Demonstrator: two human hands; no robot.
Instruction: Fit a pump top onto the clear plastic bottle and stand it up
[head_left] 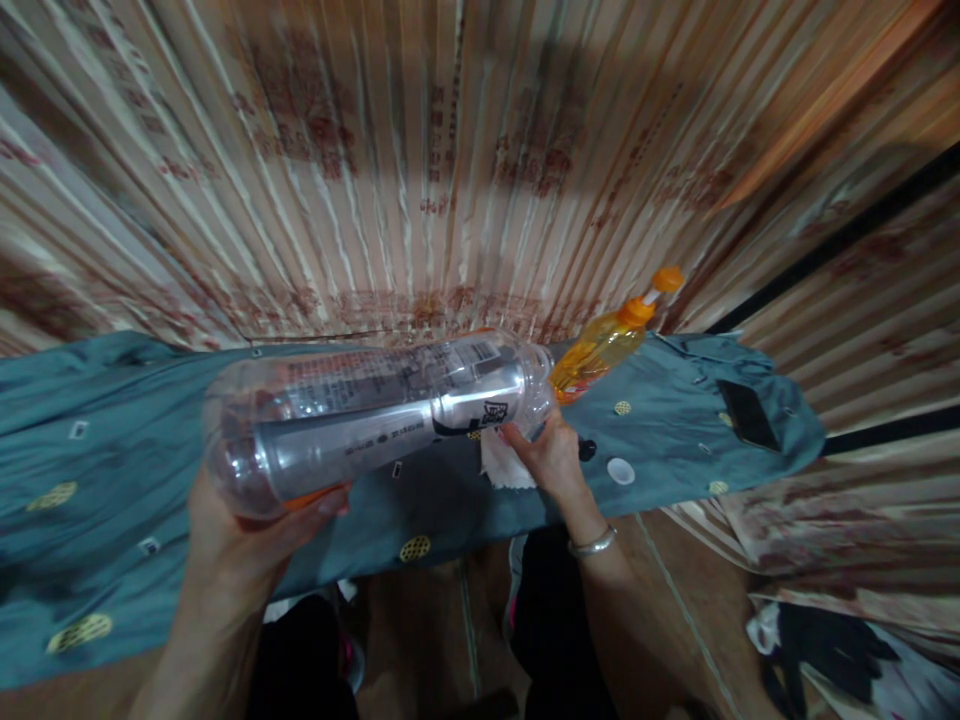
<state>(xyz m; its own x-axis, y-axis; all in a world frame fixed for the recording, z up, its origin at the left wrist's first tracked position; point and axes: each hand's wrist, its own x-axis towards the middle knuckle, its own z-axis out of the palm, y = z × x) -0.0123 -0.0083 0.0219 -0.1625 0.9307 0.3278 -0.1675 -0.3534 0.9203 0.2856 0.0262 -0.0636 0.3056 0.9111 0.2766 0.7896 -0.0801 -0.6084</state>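
Observation:
A big clear plastic bottle (390, 410) with a silver label and dark print lies sideways across the middle of the view, its neck to the right. Around its base at the left, my left hand (240, 550) is closed, thumb along the underside. My right hand (555, 455) grips it near the neck; some fingers are hidden behind it. A pump bottle (600, 345) of yellow-orange liquid with an orange pump top stands just beyond the neck. Below the neck, a white tissue (506, 465) lies on the cloth. A small white cap (621, 471) is right of my right hand.
The narrow surface is covered by a teal cloth (420, 510) with yellow round patterns. On its right part lies a dark phone-like slab (748, 413), and a small black object (588, 450) is beside my right hand. A pleated curtain (420, 180) rises directly behind. Dark bars run at right.

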